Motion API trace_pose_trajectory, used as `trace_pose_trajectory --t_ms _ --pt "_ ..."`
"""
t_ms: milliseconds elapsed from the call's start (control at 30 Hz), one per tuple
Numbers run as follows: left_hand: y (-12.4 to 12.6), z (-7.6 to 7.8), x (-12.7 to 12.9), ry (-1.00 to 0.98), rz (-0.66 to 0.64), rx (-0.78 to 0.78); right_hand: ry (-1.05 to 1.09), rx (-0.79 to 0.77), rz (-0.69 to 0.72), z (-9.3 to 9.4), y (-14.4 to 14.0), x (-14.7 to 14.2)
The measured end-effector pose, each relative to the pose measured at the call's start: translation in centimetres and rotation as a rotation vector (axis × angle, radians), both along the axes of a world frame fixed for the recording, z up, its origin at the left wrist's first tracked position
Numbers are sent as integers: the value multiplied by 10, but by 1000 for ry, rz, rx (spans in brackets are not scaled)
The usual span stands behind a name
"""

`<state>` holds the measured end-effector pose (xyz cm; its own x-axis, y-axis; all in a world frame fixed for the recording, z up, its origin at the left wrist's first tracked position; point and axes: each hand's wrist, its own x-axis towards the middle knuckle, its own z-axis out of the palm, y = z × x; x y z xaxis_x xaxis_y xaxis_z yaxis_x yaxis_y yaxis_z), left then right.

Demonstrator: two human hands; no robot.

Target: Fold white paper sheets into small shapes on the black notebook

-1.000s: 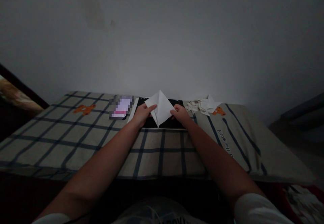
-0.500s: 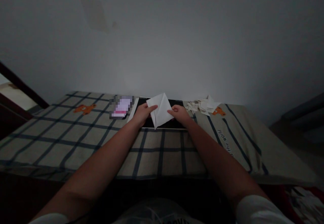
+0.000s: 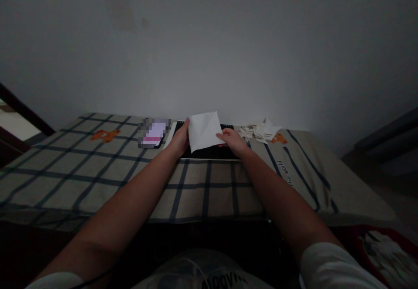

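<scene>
A folded sheet of white paper point(image 3: 205, 131) is held up between my two hands, with faint creases across its face. My left hand point(image 3: 181, 138) grips its left edge, the thumb pointing up along the side and the other fingers mostly hidden behind. On the right edge, my right hand point(image 3: 231, 141) pinches the paper between thumb and fingers. Beneath the paper lies a flat black board point(image 3: 209, 154) with a light border, partly covered by the paper and hands.
A phone point(image 3: 154, 134) with a lit, blurred screen lies left of the board. To the right sits a pile of white paper scraps point(image 3: 259, 131). Everything rests on a checked tablecloth point(image 3: 130, 180) with orange bear prints, against a grey wall point(image 3: 209, 53).
The paper has turned and its front flap now lies flatter, showing a squarer face. My left thumb has moved off the paper's front to its left edge. The view has shifted slightly.
</scene>
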<state>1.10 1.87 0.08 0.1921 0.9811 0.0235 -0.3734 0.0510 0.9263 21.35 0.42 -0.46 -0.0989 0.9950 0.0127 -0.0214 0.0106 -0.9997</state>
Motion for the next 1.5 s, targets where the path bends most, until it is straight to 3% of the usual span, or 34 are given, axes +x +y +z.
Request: trace_pose_trajectory --t_ms 167,467,700,1067,1267,1500 --pt "1 5 -9 -100 -103 -50 152 -53 -44 6 -2 1" --pt "-12 5 6 25 -243 106 142 -64 -39 7 -3 0" --pt "-8 1 2 73 -181 97 86 -31 4 5 -2 0" --pt "-20 5 7 283 -129 77 -1 0 196 -2 -5 -4" --pt "-14 1 9 343 32 204 41 -15 241 -4 -3 -4" --pt "-14 0 6 429 140 183 76 -44 307 -1 -8 -7"
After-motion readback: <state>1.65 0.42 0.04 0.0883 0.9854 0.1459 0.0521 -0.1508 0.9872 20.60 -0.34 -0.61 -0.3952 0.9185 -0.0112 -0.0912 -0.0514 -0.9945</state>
